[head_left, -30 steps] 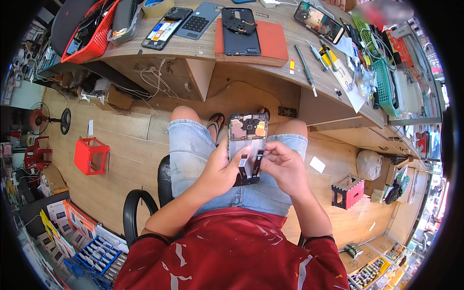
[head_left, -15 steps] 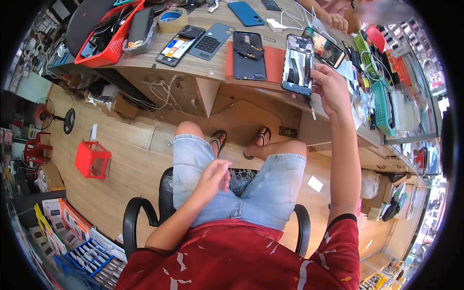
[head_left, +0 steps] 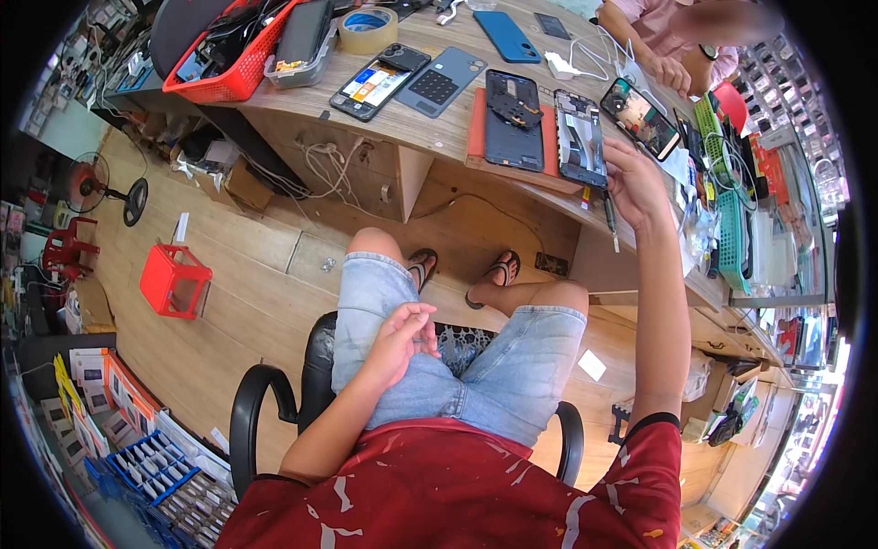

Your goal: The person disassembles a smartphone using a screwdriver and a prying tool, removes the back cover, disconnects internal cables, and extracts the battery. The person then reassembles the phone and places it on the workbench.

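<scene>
My right hand [head_left: 637, 188] pinches the right edge of an opened phone [head_left: 578, 137], whose bare metal plate and dark inner parts face up. This phone is at the right end of a red-orange mat [head_left: 476, 137] near the desk's front edge. Close beside it on the mat is a dark phone back housing [head_left: 513, 137] with a loose black part [head_left: 515, 99] on its upper half. My left hand [head_left: 401, 343] rests over my lap with nothing visible in it, its fingers loosely bent and partly apart.
Left on the desk [head_left: 430, 133] are another opened phone [head_left: 380, 82], a grey back cover [head_left: 443, 82], tape [head_left: 369, 31] and a red basket [head_left: 240, 78]. A lit phone [head_left: 640, 119] stands right, near a green basket [head_left: 732, 238]. Across the desk is a co-worker's hand [head_left: 669, 73].
My right hand has lowered the opened phone to the mat, close beside the dark housing. The view has shifted, showing more of the co-worker. My left hand stays over my lap.
</scene>
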A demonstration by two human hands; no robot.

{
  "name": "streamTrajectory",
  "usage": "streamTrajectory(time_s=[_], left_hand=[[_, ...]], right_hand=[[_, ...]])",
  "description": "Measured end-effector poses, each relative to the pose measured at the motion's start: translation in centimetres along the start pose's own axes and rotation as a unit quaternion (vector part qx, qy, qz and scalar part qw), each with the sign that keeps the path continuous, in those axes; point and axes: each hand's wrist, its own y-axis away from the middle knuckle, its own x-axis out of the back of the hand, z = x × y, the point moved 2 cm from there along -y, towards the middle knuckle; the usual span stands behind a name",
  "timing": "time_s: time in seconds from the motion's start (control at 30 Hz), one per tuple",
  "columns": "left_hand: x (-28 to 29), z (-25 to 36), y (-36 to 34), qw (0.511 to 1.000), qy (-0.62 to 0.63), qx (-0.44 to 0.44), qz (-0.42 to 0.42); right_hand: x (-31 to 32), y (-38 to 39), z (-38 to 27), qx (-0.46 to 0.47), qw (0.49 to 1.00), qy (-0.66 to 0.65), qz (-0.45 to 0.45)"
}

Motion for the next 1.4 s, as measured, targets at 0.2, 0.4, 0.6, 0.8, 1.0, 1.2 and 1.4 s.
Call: streamTrajectory(time_s=[0.2,0.4,0.6,0.8,1.0,1.2,1.4], left_hand=[[0.3,0.0,0.0,1.000,0.016,-0.005,-0.016],[0.3,0.1,0.1,1.000,0.020,-0.006,-0.016],[0.2,0.1,-0.1,1.000,0.014,0.000,-0.023],[0.5,0.1,0.0,1.000,0.010,-0.006,-0.018],[0.8,0.0,0.0,1.000,0.015,-0.008,-0.020],[0.2,-0.2,-0.2,1.000,0.016,-0.004,-0.022],[0.3,-0.1,-0.8,0.999,0.014,0.000,-0.032]], right_hand=[[-1.2,0.5,-0.4,-0.030,0.997,0.061,-0.031],[-2.9,1.1,-1.6,-0.038,0.994,0.090,-0.048],[-1.4,-0.4,-1.3,-0.051,0.994,0.088,-0.029],[-2.1,-0.3,-1.6,-0.052,0.996,0.068,0.008],[-0.9,1.3,-2.2,-0.024,0.994,0.098,0.026],[0.1,7.8,-1.6,0.188,0.858,0.461,0.129],[-0.3,10.4,1.0,0.245,0.771,0.571,0.144]])
